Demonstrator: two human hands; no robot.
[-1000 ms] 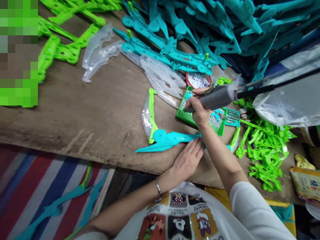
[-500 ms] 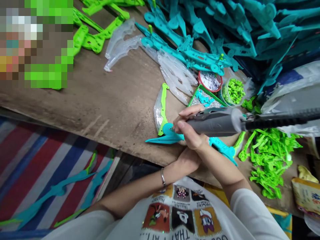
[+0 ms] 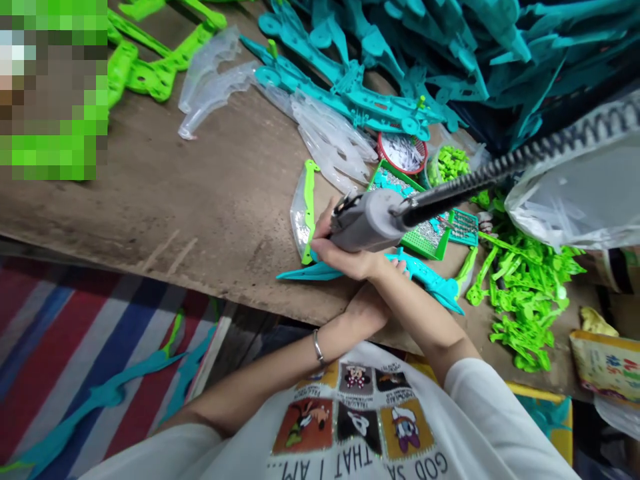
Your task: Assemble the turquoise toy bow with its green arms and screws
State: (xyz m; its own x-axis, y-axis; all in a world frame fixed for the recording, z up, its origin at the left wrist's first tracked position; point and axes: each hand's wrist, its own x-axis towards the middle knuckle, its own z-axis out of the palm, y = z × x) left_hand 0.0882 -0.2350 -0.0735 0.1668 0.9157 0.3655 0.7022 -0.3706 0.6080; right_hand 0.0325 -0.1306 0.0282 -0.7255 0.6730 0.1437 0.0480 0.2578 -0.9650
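Observation:
My right hand [image 3: 345, 257] is wrapped round a grey electric screwdriver [image 3: 373, 217] with a black coiled cord, tilted over a long teal plastic part [image 3: 433, 277]. The tool's tip is hidden behind the hand. Crossing beneath my right forearm, my left hand [image 3: 373, 310] lies against the teal part, its fingertips showing at the part's edge; most of its fingers are covered. A lime green strip with a clear plastic wing [image 3: 303, 220] meets the teal part near my right hand. Another green piece [image 3: 466, 272] sits at the part's right end.
Behind the tool stands a green tray [image 3: 440, 250] of screws and small teal pieces. Near it are a red basket [image 3: 383, 152] and a tub of green bits [image 3: 453, 163]. Teal parts [image 3: 390, 107] pile up at the back, green parts [image 3: 530, 300] at the right.
The screwdriver has swung more upright, its rear end and cord rising leftward from the right side. My right hand has turned with it. The view has shifted slightly, uncovering the screw tray.

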